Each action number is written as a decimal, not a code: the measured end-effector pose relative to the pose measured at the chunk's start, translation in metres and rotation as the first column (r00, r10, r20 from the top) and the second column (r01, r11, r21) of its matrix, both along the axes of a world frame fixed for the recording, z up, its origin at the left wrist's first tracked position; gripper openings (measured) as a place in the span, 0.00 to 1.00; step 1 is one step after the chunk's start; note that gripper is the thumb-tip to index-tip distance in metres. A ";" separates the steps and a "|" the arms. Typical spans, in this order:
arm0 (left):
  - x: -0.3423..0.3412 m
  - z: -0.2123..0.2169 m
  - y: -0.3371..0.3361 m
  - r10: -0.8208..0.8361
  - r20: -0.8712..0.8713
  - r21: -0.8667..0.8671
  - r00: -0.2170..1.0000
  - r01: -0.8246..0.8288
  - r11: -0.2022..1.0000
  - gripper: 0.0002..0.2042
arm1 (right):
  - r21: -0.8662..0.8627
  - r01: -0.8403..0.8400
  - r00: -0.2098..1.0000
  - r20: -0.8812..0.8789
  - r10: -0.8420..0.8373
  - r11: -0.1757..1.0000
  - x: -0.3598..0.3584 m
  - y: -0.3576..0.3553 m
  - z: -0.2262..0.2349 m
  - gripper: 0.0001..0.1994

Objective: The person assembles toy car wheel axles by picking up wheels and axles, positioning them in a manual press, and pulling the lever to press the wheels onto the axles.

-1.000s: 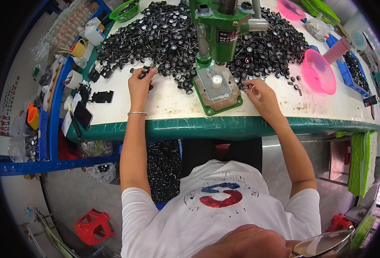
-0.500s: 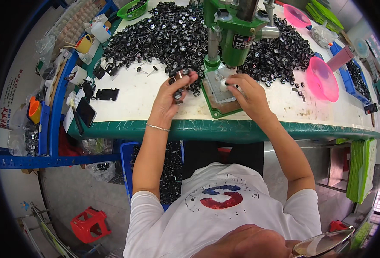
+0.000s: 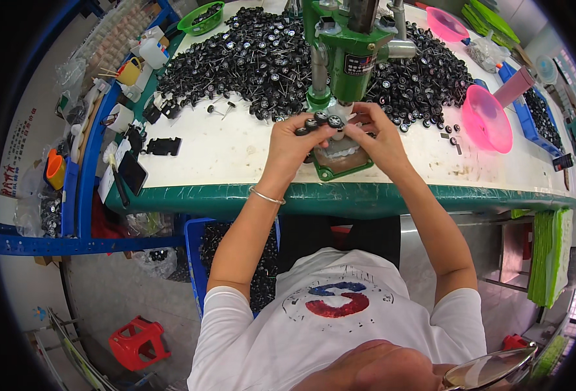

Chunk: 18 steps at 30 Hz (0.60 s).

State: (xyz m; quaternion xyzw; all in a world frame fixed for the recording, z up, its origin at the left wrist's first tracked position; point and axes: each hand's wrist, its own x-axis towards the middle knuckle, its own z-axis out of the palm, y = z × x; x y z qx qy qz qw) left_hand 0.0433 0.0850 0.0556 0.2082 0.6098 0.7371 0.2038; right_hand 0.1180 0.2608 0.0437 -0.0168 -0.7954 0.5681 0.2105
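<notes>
My left hand (image 3: 295,140) is closed around several small black toy wheels (image 3: 335,122) with silver hubs. They stick out past its fingertips, in front of the green bench press (image 3: 355,79). My right hand (image 3: 382,140) is bent in from the other side, its fingers and thumb curled at the white fixture under the press's ram. The wheels and fingers partly cover that fixture, so what the right fingertips grip is hidden. The green-edged press base (image 3: 327,174) shows below both hands.
A large heap of black wheels on metal axles (image 3: 262,62) spreads behind and beside the press. Pink baskets (image 3: 486,120) stand at the right, a green basket (image 3: 200,18) at the back left. A dark phone-like slab (image 3: 132,172) lies near the left edge, by a black flat part (image 3: 164,146).
My left hand has moved right, bringing its wheels over the press base next to my right hand. The right fingers have shifted slightly and opened around the fixture.
</notes>
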 end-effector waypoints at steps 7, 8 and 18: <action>0.000 -0.010 0.015 0.051 -0.048 -0.018 0.998 -0.052 0.998 0.07 | -0.240 0.122 0.991 -0.021 -0.131 0.963 0.004 0.045 0.029 0.15; 0.000 -0.009 0.017 0.050 -0.049 -0.015 0.998 -0.051 0.999 0.07 | -0.257 0.154 0.984 -0.044 -0.170 0.954 0.003 0.050 0.038 0.13; 0.000 0.000 0.026 0.055 0.152 0.110 0.987 -0.072 0.991 0.06 | -0.351 -0.045 0.957 -0.284 -0.060 0.935 -0.054 0.079 0.143 0.17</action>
